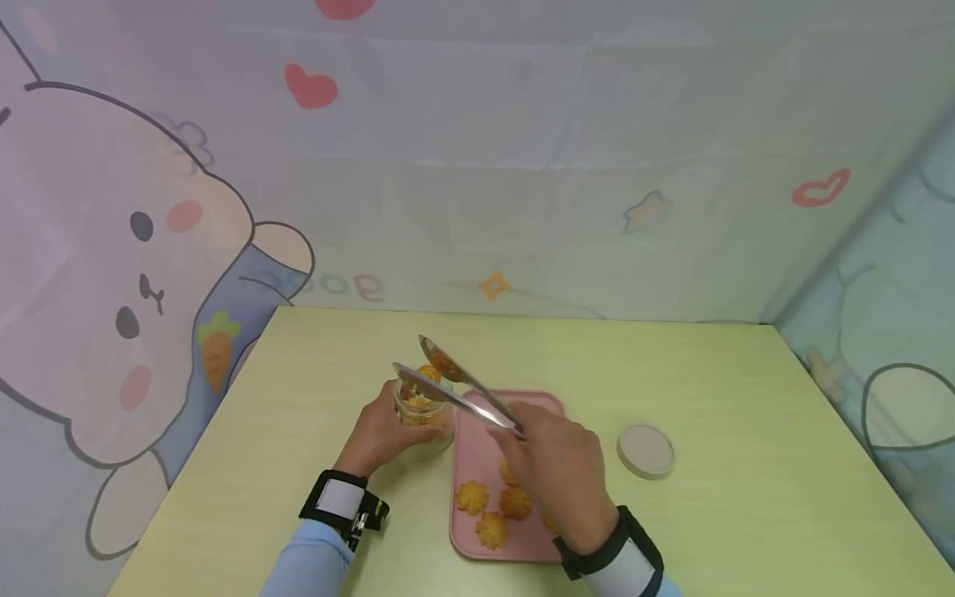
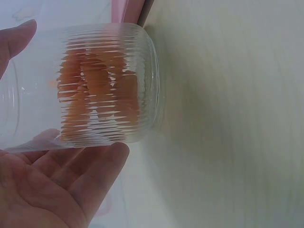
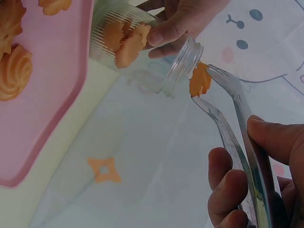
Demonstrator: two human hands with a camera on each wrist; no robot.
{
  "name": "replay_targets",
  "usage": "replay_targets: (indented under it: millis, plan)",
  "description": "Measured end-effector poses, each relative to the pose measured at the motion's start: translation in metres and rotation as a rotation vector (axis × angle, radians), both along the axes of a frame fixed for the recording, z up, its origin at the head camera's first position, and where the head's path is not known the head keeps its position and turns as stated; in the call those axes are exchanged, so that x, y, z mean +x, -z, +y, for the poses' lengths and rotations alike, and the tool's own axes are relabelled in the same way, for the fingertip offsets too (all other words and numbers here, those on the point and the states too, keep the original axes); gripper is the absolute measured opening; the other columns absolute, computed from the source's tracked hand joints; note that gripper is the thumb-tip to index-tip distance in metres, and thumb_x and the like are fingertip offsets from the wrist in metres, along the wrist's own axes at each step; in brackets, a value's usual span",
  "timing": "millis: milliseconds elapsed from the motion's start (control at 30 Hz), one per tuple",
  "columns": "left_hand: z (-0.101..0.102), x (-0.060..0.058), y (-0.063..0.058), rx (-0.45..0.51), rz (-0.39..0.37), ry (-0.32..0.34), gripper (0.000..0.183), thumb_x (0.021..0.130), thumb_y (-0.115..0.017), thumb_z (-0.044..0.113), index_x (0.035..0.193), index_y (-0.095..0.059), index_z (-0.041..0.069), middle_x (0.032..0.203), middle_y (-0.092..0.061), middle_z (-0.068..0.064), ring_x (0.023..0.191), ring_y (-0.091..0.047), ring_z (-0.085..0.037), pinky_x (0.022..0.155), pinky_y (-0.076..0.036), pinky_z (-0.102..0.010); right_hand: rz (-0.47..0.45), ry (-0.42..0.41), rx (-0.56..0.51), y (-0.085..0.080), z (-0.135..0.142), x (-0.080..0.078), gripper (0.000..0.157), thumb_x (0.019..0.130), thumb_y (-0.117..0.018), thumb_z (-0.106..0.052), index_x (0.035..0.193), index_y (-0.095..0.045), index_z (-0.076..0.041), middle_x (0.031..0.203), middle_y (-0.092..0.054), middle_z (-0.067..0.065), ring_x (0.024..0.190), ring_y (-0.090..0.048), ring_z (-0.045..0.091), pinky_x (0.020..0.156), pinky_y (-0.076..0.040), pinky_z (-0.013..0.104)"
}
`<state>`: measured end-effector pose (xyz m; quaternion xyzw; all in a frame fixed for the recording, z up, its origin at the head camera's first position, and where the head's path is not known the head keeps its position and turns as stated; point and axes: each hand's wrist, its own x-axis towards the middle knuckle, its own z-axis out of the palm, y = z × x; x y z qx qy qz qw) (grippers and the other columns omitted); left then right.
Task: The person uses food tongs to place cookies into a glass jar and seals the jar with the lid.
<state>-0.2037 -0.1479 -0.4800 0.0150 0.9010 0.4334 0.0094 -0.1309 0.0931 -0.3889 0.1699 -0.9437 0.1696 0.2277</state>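
Note:
My left hand point(image 1: 382, 433) holds an upright clear glass jar point(image 2: 28, 95) around its side, thumb on one side and fingers on the other. Several golden cookies point(image 2: 97, 90) lie stacked in its ribbed lower part. In my right hand point(image 1: 561, 468) are metal tongs point(image 1: 464, 403), pinched between thumb and fingers. A swirled cookie point(image 3: 200, 80) sits between the tongs' tips, right at the jar's mouth. Below the right hand is a pink tray point(image 1: 477, 454) bearing more flower-shaped cookies point(image 1: 472, 497), partly hidden by that hand.
A round pale lid point(image 1: 646, 450) lies on the table to the right of the tray. The light yellow tabletop point(image 1: 746, 497) ends at the back against a printed cloth point(image 1: 477, 124) with a cartoon animal. Both wrists wear black straps.

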Motion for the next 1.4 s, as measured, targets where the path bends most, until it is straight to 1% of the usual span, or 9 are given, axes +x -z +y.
replay_targets:
  millis: [100, 233, 333, 533, 667, 900, 1133, 1333, 1400]
  plan:
    - [-0.001, 0.0, -0.001, -0.003, 0.018, 0.016, 0.098, 0.065, -0.083, 0.047, 0.141, -0.034, 0.009, 0.126, -0.057, -0.015, 0.111, -0.053, -0.027, 0.086, -0.045, -0.046, -0.004, -0.012, -0.005, 0.001, -0.002, 0.001, 0.031, 0.08, -0.073, -0.041, 0.071, -0.054, -0.018, 0.052, -0.041, -0.009, 0.039, -0.032, 0.007, 0.035, -0.022, 0.022]
    - [-0.001, 0.001, -0.001, -0.008, 0.041, 0.033, 0.102, 0.064, -0.083, 0.047, 0.144, -0.032, 0.011, 0.129, -0.055, -0.015, 0.116, -0.05, -0.029, 0.09, -0.043, -0.049, 0.0, -0.026, -0.02, 0.002, -0.003, 0.002, 0.033, 0.079, -0.073, -0.041, 0.069, -0.052, -0.018, 0.053, -0.042, -0.009, 0.04, -0.033, 0.008, 0.035, -0.022, 0.022]
    - [-0.001, 0.001, -0.001, -0.007, 0.035, 0.029, 0.102, 0.064, -0.083, 0.048, 0.143, -0.032, 0.01, 0.131, -0.054, -0.015, 0.118, -0.049, -0.029, 0.091, -0.042, -0.049, 0.0, -0.013, -0.031, 0.002, -0.003, 0.001, 0.03, 0.079, -0.073, -0.041, 0.072, -0.056, -0.018, 0.053, -0.042, -0.009, 0.039, -0.033, 0.008, 0.035, -0.023, 0.022]
    - [-0.001, 0.0, 0.0, -0.003, 0.021, 0.022, 0.097, 0.064, -0.083, 0.049, 0.137, -0.036, 0.006, 0.128, -0.055, -0.015, 0.114, -0.051, -0.027, 0.088, -0.044, -0.047, -0.002, 0.004, -0.042, 0.0, 0.0, 0.002, 0.026, 0.079, -0.074, -0.04, 0.082, -0.065, -0.015, 0.052, -0.042, -0.009, 0.039, -0.034, 0.008, 0.035, -0.023, 0.022]
    - [0.0, 0.0, 0.001, -0.002, 0.019, 0.022, 0.097, 0.064, -0.083, 0.048, 0.137, -0.036, 0.006, 0.127, -0.056, -0.015, 0.112, -0.052, -0.026, 0.086, -0.045, -0.046, -0.006, 0.005, -0.042, 0.0, 0.001, 0.003, 0.027, 0.079, -0.074, -0.04, 0.082, -0.065, -0.015, 0.052, -0.042, -0.009, 0.039, -0.034, 0.008, 0.035, -0.023, 0.022]
    - [0.001, 0.001, -0.001, -0.004, 0.011, 0.019, 0.095, 0.064, -0.083, 0.047, 0.137, -0.037, 0.007, 0.126, -0.056, -0.013, 0.11, -0.052, -0.025, 0.086, -0.045, -0.045, -0.051, 0.02, -0.056, 0.002, 0.003, 0.002, 0.025, 0.08, -0.074, -0.039, 0.082, -0.064, -0.017, 0.052, -0.042, -0.009, 0.04, -0.035, 0.009, 0.036, -0.023, 0.023]
    - [0.0, 0.0, 0.0, 0.002, 0.023, 0.021, 0.093, 0.063, -0.084, 0.047, 0.135, -0.039, 0.007, 0.122, -0.058, -0.011, 0.106, -0.055, -0.023, 0.083, -0.046, -0.042, -0.01, 0.032, -0.067, 0.004, 0.011, 0.003, 0.026, 0.079, -0.075, -0.039, 0.087, -0.067, -0.015, 0.054, -0.048, -0.008, 0.042, -0.036, 0.01, 0.036, -0.025, 0.023]
    - [-0.002, -0.001, 0.003, 0.0, 0.028, 0.016, 0.096, 0.062, -0.084, 0.047, 0.136, -0.038, 0.006, 0.123, -0.058, -0.012, 0.106, -0.054, -0.023, 0.085, -0.045, -0.042, -0.009, 0.057, -0.075, 0.006, 0.015, 0.004, 0.03, 0.077, -0.076, -0.039, 0.09, -0.069, -0.013, 0.056, -0.052, -0.007, 0.041, -0.036, 0.009, 0.035, -0.024, 0.022]
    - [-0.002, -0.001, 0.004, 0.0, 0.024, 0.014, 0.096, 0.062, -0.084, 0.047, 0.136, -0.038, 0.006, 0.123, -0.058, -0.012, 0.106, -0.054, -0.023, 0.085, -0.045, -0.042, -0.014, 0.062, -0.085, 0.007, 0.017, 0.005, 0.03, 0.077, -0.077, -0.038, 0.089, -0.068, -0.012, 0.055, -0.052, -0.006, 0.041, -0.036, 0.009, 0.035, -0.024, 0.023]
